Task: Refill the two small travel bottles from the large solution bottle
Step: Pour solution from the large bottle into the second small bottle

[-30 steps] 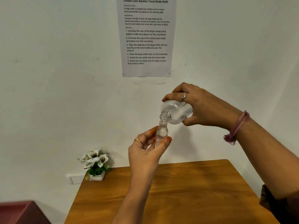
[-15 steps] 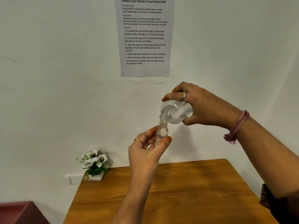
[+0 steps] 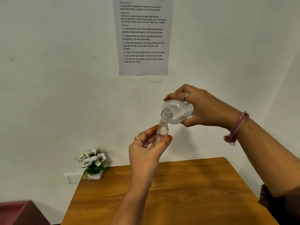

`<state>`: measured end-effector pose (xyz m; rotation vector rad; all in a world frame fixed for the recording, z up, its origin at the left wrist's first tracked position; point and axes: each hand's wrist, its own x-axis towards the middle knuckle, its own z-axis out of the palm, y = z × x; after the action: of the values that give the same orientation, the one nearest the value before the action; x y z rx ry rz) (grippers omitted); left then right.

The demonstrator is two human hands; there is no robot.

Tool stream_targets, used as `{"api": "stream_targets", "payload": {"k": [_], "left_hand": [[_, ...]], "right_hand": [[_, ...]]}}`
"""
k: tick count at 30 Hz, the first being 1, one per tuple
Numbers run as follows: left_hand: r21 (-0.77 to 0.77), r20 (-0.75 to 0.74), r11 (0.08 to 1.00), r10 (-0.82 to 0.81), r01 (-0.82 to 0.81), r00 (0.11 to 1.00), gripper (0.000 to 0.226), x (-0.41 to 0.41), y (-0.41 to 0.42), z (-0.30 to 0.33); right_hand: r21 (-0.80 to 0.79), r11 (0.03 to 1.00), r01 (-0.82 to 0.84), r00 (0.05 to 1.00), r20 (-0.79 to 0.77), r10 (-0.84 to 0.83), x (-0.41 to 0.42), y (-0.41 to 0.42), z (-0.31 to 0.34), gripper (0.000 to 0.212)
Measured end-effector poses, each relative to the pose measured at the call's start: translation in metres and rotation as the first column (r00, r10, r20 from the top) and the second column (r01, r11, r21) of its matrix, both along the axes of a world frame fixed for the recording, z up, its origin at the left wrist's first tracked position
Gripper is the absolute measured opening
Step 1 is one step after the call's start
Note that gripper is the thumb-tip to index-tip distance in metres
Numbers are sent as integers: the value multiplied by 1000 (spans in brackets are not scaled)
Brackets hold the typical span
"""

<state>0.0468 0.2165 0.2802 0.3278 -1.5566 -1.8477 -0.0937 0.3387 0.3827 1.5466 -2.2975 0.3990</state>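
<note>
My right hand [image 3: 206,108] grips the large clear solution bottle [image 3: 177,112], tipped over with its uncapped mouth pointing down and left. Right below that mouth is the open neck of a small clear travel bottle [image 3: 162,130], held upright. My left hand [image 3: 146,150] pinches this small bottle between thumb and fingers, well above the wooden table [image 3: 170,192]. Clear liquid fills part of the small bottle. No caps and no second travel bottle are in view.
A small white pot of white flowers [image 3: 93,163] stands at the table's far left corner against the wall. A printed instruction sheet [image 3: 143,34] hangs on the wall above. A dark red surface [image 3: 21,211] shows at the lower left.
Both hands and both bottles have held almost the same pose. The view has shifted slightly, nothing else.
</note>
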Motion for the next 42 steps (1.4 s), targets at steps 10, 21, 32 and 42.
{"api": "stream_targets", "payload": {"k": [10,21,32,42], "left_hand": [[10,33,999,-52,52,998,40,-7,21,-12],[-30,161,993,-104,111,981,37,-11,70,-67],[-68,472,990,-79,126,878,35,6,127,-189],[-13,702,998,-35,62,711,41,19,138,-285]], "right_hand": [[-136,990,32,923,384,23,-16,20,-47,76],[-275,925,262,630,775,52,-19,69,-136,77],[-156,902,402,443,896,-43,-11,105,-244,83],[-62,903,424,324,942,-87,-3,93,-327,91]]}}
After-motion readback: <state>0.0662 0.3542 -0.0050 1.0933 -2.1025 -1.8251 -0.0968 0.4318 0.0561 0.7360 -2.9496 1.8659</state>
